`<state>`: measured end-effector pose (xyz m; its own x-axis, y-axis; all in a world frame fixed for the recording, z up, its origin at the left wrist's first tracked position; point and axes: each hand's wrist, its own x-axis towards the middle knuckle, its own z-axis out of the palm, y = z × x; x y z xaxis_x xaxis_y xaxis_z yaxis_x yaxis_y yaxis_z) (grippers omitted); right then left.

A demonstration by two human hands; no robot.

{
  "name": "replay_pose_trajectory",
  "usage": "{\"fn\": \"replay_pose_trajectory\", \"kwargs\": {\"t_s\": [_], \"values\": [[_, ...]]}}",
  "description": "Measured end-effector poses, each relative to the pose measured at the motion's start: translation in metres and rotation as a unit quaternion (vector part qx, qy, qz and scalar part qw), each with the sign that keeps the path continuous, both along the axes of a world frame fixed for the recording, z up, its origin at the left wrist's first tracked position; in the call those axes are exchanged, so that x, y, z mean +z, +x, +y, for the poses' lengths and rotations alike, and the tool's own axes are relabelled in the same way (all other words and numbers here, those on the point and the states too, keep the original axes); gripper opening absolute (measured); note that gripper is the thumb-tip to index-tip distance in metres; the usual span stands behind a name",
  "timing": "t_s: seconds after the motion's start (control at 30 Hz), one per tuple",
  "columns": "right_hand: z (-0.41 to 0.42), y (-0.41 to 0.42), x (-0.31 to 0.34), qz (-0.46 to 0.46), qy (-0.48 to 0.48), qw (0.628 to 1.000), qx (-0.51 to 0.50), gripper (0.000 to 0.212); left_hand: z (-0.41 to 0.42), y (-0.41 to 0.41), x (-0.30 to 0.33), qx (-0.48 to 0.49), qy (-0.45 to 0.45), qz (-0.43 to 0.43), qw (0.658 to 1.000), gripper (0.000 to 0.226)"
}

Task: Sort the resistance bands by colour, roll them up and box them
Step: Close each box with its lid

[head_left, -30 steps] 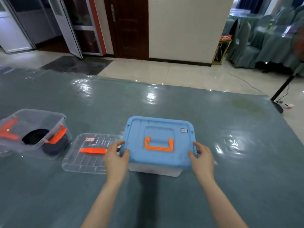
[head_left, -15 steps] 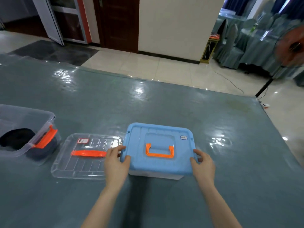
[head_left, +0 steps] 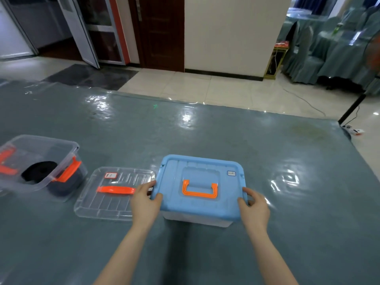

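1. Handling: the blue-lidded box is rigid moulded plastic. Judged from its thin walls and the rolled bands it is meant to hold, it is light. The smooth lid and the glossy tabletop suggest it slides easily, so lateral pressure is kept even.
2. Grip points: take the box at the two short lid edges, or by the orange handle folded flat in the lid recess. The side edges suit pressing the lid or shifting the box; the handle suits a one-handed lift.
3. Hands: the left hand grips the left lid edge, fingers curled over the rim and thumb on top. The right hand grips the right lid edge in the same way. Both are closed on the lid.
4. Position: the box stands near the middle of the tabletop's near edge, directly in front of the person.
5. Appearance: pale blue lid with rounded corners, ribbed top and a small label at the far right corner. The base below is translucent white; its contents cannot be made out.
6. Adjacent items: a clear lid with an orange handle lies flat just left of the box. Further left, toward the left edge, an open clear box with orange clasps holds a black rolled band.
7. Judgement: the blue box appears closed; the clear box is not yet lidded.
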<state>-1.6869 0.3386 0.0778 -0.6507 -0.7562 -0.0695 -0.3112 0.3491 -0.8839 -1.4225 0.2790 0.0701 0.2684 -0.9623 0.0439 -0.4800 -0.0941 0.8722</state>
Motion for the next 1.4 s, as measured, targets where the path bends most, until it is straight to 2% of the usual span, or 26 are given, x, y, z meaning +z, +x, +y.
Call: {"fn": "replay_pose_trajectory", "kwargs": {"t_s": [0.23,0.33,0.4,0.5,0.6,0.7,0.8,0.97,1.2,1.3,1.4], "values": [[0.010,-0.004,0.000,0.019,0.014,0.999,0.023,0.038,0.011,-0.001,0.005,-0.031,0.019,-0.023,0.999,0.042],[0.007,0.006,0.007,0.079,0.028,0.996,0.023,0.043,0.012,0.011,0.014,-0.054,0.038,0.017,0.998,0.040],[0.006,0.023,0.015,0.123,0.001,0.992,0.011,0.043,0.015,0.026,0.018,-0.046,0.036,0.040,0.997,0.037],[-0.001,0.062,0.030,0.142,-0.072,0.987,0.036,0.036,0.021,0.057,0.023,-0.016,0.011,0.053,0.998,0.029],[-0.009,0.116,0.043,0.102,-0.126,0.981,0.106,0.028,0.026,0.099,0.022,0.005,-0.009,0.063,0.998,0.022],[-0.016,0.179,0.045,0.034,-0.130,0.971,0.198,0.027,0.025,0.148,0.013,0.039,-0.006,0.045,0.998,0.025],[-0.027,0.234,0.033,0.022,-0.086,0.960,0.267,0.029,0.017,0.199,-0.005,0.074,0.034,0.019,0.996,0.023],[-0.050,0.296,-0.013,0.072,0.051,0.954,0.285,0.047,-0.018,0.265,-0.038,0.017,0.113,-0.032,0.993,0.038],[-0.075,0.323,-0.069,0.110,0.206,0.956,0.175,0.062,-0.051,0.290,-0.075,-0.097,0.195,-0.028,0.976,0.054],[-0.079,0.326,-0.086,0.114,0.231,0.957,0.135,0.067,-0.055,0.292,-0.090,-0.097,0.182,-0.046,0.977,0.054],[-0.078,0.325,-0.093,0.097,0.234,0.962,0.100,0.061,-0.053,0.293,-0.098,-0.087,0.142,-0.063,0.984,0.051]]}}
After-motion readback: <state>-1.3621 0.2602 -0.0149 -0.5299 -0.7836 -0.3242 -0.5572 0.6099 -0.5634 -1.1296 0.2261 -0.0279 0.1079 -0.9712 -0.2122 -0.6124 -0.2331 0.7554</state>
